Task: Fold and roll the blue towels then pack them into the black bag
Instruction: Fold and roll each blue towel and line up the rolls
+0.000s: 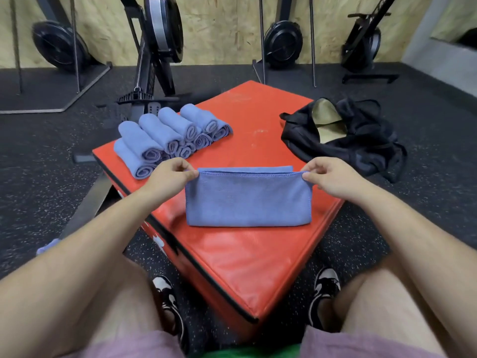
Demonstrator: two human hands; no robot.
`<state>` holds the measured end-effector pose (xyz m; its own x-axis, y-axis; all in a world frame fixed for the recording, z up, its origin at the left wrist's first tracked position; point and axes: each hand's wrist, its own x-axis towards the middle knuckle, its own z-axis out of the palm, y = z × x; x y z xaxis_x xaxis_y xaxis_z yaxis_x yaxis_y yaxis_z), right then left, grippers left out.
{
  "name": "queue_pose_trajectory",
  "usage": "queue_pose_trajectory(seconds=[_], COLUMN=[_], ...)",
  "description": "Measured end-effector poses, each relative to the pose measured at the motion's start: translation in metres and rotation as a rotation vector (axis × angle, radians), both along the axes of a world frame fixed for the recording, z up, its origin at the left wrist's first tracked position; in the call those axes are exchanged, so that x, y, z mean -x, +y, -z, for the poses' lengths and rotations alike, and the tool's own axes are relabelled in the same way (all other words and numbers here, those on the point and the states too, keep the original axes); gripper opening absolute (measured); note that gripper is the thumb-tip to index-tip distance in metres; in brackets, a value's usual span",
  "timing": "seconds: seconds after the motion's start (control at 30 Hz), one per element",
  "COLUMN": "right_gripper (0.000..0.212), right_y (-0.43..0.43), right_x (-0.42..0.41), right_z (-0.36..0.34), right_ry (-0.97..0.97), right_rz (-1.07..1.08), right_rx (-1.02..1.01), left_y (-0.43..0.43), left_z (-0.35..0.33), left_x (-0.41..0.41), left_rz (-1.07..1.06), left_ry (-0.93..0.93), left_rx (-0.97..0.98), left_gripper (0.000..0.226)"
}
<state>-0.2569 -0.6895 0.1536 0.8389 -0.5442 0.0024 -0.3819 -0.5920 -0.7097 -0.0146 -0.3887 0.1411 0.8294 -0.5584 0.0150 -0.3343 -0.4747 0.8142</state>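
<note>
A blue towel (pixel 248 200), folded in half, lies flat on the red padded box (pixel 232 257) in front of me. My left hand (pixel 169 174) pinches its far left corner and my right hand (pixel 326 174) pinches its far right corner, holding the top layer's edge just short of the bottom layer's far edge. Several rolled blue towels (pixel 167 136) are stacked at the box's far left corner. The black bag (pixel 361 140) sits open on the floor to the right of the box, its tan lining showing.
Another blue towel (pixel 47 246) peeks out on the floor under my left forearm. Rowing machines (pixel 154 47) and metal frames stand along the wooden wall behind. My knees and shoes are close against the box's near corner. Dark speckled rubber floor surrounds the box.
</note>
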Motion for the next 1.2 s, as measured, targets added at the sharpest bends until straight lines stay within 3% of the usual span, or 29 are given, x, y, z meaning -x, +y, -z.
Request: queue_pose_trajectory(seconds=[0.33, 0.7, 0.77, 0.83, 0.9, 1.0, 1.1, 1.2], right_gripper=[0.008, 0.010, 0.018, 0.029, 0.033, 0.047, 0.055, 0.058], right_y=[-0.041, -0.052, -0.046, -0.031, -0.005, 0.041, 0.067, 0.061], right_x=[-0.085, -0.111, -0.112, -0.113, -0.117, -0.123, -0.127, -0.126], right_z=[0.038, 0.077, 0.077, 0.072, 0.068, 0.071, 0.089, 0.102], right_ry=[0.060, 0.191, 0.277, 0.351, 0.246, 0.171, 0.329, 0.375], right_rz=[0.094, 0.163, 0.178, 0.205, 0.155, -0.041, -0.152, -0.132], right_rx=[0.098, 0.186, 0.297, 0.571, 0.739, 0.629, 0.532, 0.466], left_y=[-0.064, -0.087, -0.088, -0.089, -0.096, -0.112, -0.120, -0.116], left_z=[0.028, 0.074, 0.076, 0.076, 0.074, 0.077, 0.090, 0.099], left_x=[-0.063, -0.083, -0.080, -0.069, -0.046, -0.002, 0.018, 0.014], left_rz=[-0.023, -0.077, -0.077, -0.121, -0.125, 0.113, 0.297, 0.294], left_ry=[-0.027, -0.168, -0.218, -0.409, -0.604, -0.695, -0.574, -0.464], left_rx=[-0.110, -0.223, -0.255, -0.339, -0.356, -0.275, -0.397, -0.509], left_gripper=[0.012, 0.009, 0.009, 0.019, 0.024, 0.035, 0.058, 0.061])
